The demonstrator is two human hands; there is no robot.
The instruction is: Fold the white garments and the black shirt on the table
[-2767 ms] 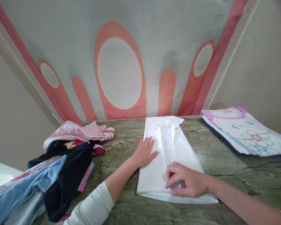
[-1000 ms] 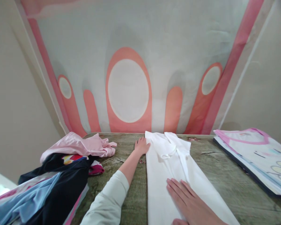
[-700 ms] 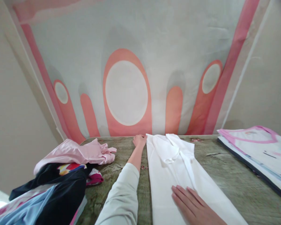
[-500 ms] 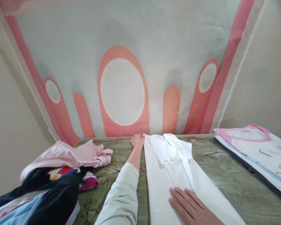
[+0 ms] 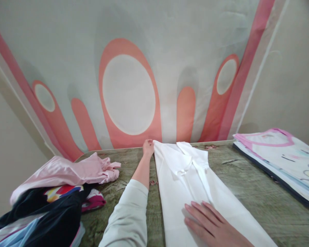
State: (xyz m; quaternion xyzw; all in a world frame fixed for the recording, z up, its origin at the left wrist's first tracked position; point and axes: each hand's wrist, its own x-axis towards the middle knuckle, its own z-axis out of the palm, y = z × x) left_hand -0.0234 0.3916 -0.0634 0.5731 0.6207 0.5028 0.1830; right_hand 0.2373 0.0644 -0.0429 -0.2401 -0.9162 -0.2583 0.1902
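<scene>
A long white garment (image 5: 187, 178) lies folded lengthwise on the green-brown table (image 5: 247, 192), its collar end at the far edge. My left hand (image 5: 148, 147) reaches to the garment's far left corner by the wall and its fingers are closed on that corner. My right hand (image 5: 211, 226) lies flat, fingers stretched out, on the near part of the white garment and presses it down.
A heap of clothes sits at the left: a pink garment (image 5: 67, 171) on top, dark blue (image 5: 54, 216) and light blue ones below. A stack of folded shirts (image 5: 280, 161) with pink trim lies at the right. A cloth with orange ovals (image 5: 128, 92) hangs behind.
My left hand slid from the garment's middle up to its far left corner and closed on it. My right hand opened flat on the near part. The view tilted up.
</scene>
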